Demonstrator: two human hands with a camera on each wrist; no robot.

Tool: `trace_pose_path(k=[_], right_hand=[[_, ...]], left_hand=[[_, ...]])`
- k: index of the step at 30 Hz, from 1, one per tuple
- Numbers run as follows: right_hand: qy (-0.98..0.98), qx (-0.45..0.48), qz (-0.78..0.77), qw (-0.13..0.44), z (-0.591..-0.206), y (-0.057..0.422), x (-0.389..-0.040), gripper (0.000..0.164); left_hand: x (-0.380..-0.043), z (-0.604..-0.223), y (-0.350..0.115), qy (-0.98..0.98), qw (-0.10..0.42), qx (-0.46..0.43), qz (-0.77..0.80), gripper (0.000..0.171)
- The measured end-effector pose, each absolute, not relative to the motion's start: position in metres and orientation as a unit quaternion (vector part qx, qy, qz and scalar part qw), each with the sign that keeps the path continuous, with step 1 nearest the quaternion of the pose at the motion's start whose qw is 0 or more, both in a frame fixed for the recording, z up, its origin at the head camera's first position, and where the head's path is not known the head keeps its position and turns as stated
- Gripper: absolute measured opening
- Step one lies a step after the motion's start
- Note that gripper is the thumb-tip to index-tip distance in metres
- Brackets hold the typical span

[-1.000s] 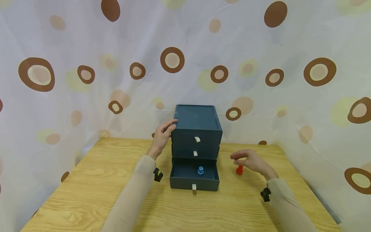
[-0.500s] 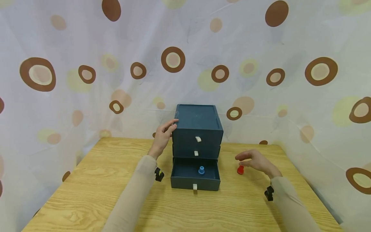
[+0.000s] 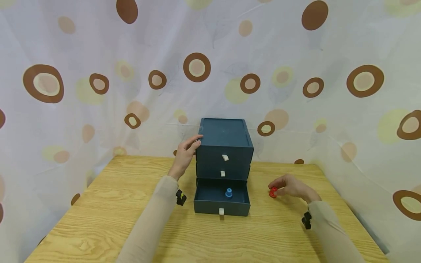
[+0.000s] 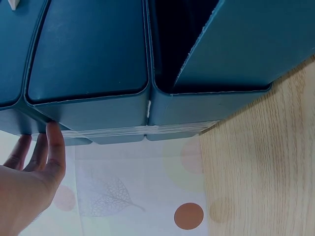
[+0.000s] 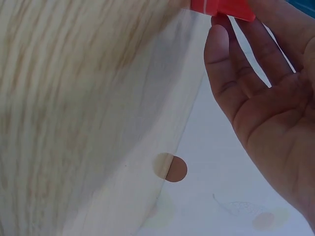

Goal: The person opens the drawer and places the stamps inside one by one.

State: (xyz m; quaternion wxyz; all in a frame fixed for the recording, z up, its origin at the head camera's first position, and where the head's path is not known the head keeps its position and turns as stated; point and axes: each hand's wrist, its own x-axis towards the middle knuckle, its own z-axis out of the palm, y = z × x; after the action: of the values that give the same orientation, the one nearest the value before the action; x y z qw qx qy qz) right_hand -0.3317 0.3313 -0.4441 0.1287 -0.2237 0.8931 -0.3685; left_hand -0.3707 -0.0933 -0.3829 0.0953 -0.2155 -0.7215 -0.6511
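A dark blue drawer cabinet [image 3: 225, 157] stands on the table, its bottom drawer [image 3: 204, 209] pulled out. In that drawer sits a small blue stepped plastic piece [image 3: 228, 193], upright. My left hand [image 3: 184, 157] rests its fingers at the cabinet's upper left edge; in the left wrist view the fingers [image 4: 56, 145] touch the cabinet's side. To the right of the cabinet, my right hand [image 3: 291, 186] pinches a small red plastic piece [image 3: 272, 194] with a flared base, at the tabletop. The right wrist view shows only part of the red piece [image 5: 229, 7] by the fingertips.
The wood-grain table [image 3: 108, 212] reaches back to a patterned curtain [image 3: 223, 44] with brown and yellow circles, which also hangs along both sides. White tabs serve as drawer pulls [image 3: 225, 157]. Each wrist carries a small black device [image 3: 180, 197].
My right hand has come down onto the red piece, and its fingers have closed in around it. The left hand and the cabinet stay as they were.
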Motion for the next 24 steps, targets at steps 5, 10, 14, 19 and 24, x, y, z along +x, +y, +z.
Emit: trace_pose_path(k=[5, 10, 14, 19, 24], right_hand=[[0.890, -0.220, -0.370, 0.148, -0.4513, 0.3306, -0.3320, 0.028], [0.890, -0.216, -0.372, 0.149, -0.4540, 0.3292, -0.3318, 0.027], [0.894, -0.213, -0.369, 0.140, -0.4529, 0.3280, -0.3312, 0.027], [0.890, -0.200, -0.387, 0.135, -0.4518, 0.3264, -0.3307, 0.031], [0.883, -0.189, -0.411, 0.130, -0.4519, 0.3240, -0.3308, 0.034]], left_hand=[[-0.3699, -0.3832, -0.0940, -0.722, 0.095, -0.215, -0.650, 0.039], [-0.3706, -0.3837, -0.0944, -0.722, 0.096, -0.213, -0.651, 0.038], [-0.3717, -0.3836, -0.0944, -0.723, 0.097, -0.215, -0.649, 0.039], [-0.3730, -0.3834, -0.0945, -0.723, 0.099, -0.220, -0.647, 0.039], [-0.3736, -0.3837, -0.0951, -0.723, 0.100, -0.220, -0.646, 0.039]])
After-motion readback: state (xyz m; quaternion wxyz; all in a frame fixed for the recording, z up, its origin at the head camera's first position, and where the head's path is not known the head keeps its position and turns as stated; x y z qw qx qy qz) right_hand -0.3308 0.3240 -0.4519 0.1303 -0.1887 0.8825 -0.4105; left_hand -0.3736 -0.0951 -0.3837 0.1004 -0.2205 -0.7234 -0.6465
